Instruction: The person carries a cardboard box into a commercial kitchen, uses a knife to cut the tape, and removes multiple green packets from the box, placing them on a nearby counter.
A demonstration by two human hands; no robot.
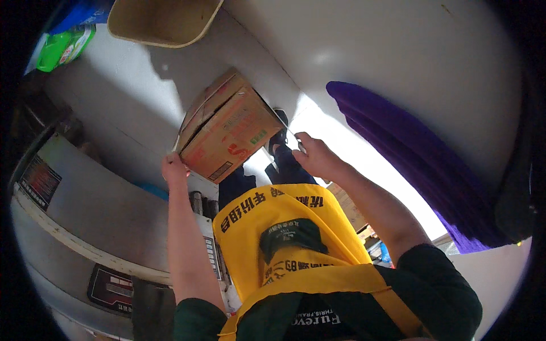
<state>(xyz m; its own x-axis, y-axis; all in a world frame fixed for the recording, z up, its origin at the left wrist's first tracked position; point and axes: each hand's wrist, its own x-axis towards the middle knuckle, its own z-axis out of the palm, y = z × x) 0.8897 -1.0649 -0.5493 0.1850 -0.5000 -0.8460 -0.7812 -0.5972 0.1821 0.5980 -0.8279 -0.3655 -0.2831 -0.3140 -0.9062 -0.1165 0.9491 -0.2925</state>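
A printed brown cardboard box point(234, 132) hangs tilted in front of my legs, its top flaps parted by a dark gap. A thin pale cord or strap runs over it and out towards both hands. My left hand point(174, 168) is closed on the cord at the box's lower left corner. To the right of the box, my right hand point(313, 153) grips the cord's other end, a little apart from the cardboard; what else lies within its fingers is hard to make out.
A beige bin point(166, 21) stands at the top. A green package point(64, 49) lies at upper left. Purple cloth point(401, 157) hangs on the right. A metal appliance or counter point(111, 204) fills the left side. Another cardboard box point(347, 206) shows behind my right forearm.
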